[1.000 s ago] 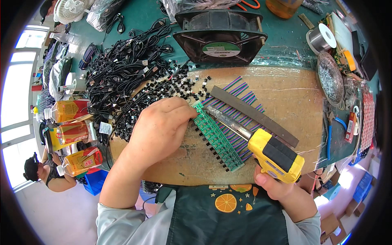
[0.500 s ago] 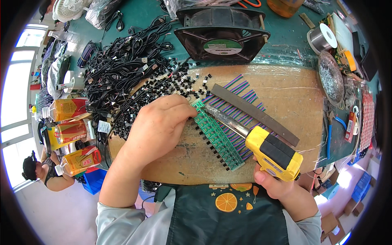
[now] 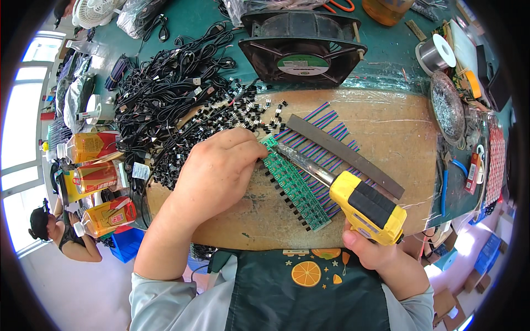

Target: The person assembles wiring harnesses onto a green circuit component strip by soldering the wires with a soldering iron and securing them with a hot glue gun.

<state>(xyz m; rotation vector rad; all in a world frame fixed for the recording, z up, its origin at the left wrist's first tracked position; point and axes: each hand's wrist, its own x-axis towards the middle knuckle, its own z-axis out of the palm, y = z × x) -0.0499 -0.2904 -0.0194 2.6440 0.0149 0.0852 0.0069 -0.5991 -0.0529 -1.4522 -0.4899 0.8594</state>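
A strip of green circuit boards (image 3: 298,187) lies slanted on the brown work mat, with black parts along its near edge and thin multicoloured wires (image 3: 316,122) running out from its far side. My right hand (image 3: 371,248) is wrapped round the handle of a yellow and black soldering gun (image 3: 369,207). The gun's metal barrel points up and left, its tip at the strip's upper end. My left hand (image 3: 221,163) is closed in a pinch beside that same end; what its fingertips hold is hidden. Across the wires rests a flat dark bar (image 3: 345,155).
Black cables (image 3: 165,94) and small black-and-silver connectors (image 3: 248,113) are heaped at the left. A black fan (image 3: 301,49) stands at the back. A solder spool (image 3: 436,52), a round dish (image 3: 447,107) and pliers (image 3: 445,182) lie at the right. Another person (image 3: 63,231) sits far left.
The soldering gun's body has shifted slightly left, with its tip still at the strip's upper end. My left hand stays pinched in nearly the same place.
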